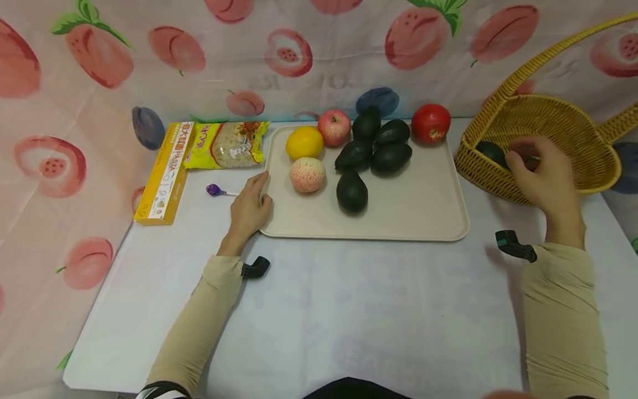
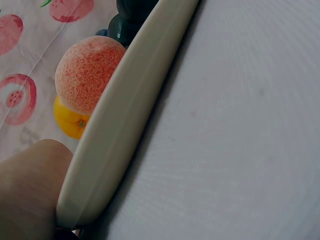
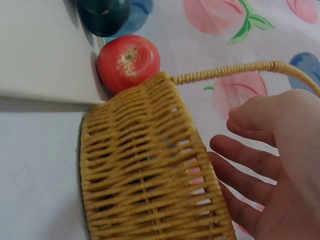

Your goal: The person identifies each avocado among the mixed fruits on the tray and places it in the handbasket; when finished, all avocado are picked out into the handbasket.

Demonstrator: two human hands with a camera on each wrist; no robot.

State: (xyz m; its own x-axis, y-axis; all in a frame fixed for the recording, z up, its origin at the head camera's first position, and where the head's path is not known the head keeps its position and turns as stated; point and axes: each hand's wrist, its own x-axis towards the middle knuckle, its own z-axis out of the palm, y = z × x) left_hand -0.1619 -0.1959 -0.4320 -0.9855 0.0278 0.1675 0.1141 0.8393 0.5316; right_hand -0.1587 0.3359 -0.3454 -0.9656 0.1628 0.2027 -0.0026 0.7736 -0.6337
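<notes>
Peach-print cloth (image 1: 349, 52) hangs behind a white table (image 1: 319, 310). Left of the left hand's fingers lie a pasta box (image 1: 164, 174), a yellow packet (image 1: 226, 145) and, just beside the knuckles, a lollipop (image 1: 214, 190); a sideways sweep could knock it away. The person's left hand (image 1: 251, 206) rests on the tray (image 1: 418, 213), its visible fingers extended. A shove there could roll the yellow fruit (image 1: 304, 143) or the pink ball (image 1: 307, 175), both right of those fingertips, into the apple (image 1: 334, 128) and the five avocados (image 1: 352, 192). Left of the right fingers, the tomato (image 1: 431, 123) sits at the tray's far corner; a nudged basket (image 1: 588, 136) might dislodge it. The right hand (image 1: 543, 166) hovers at the basket, fingers loosely curved, apparently grasping nothing. Just left of its fingertips lies another avocado (image 1: 490, 152), smooth enough to slip from a careless pinch.
</notes>
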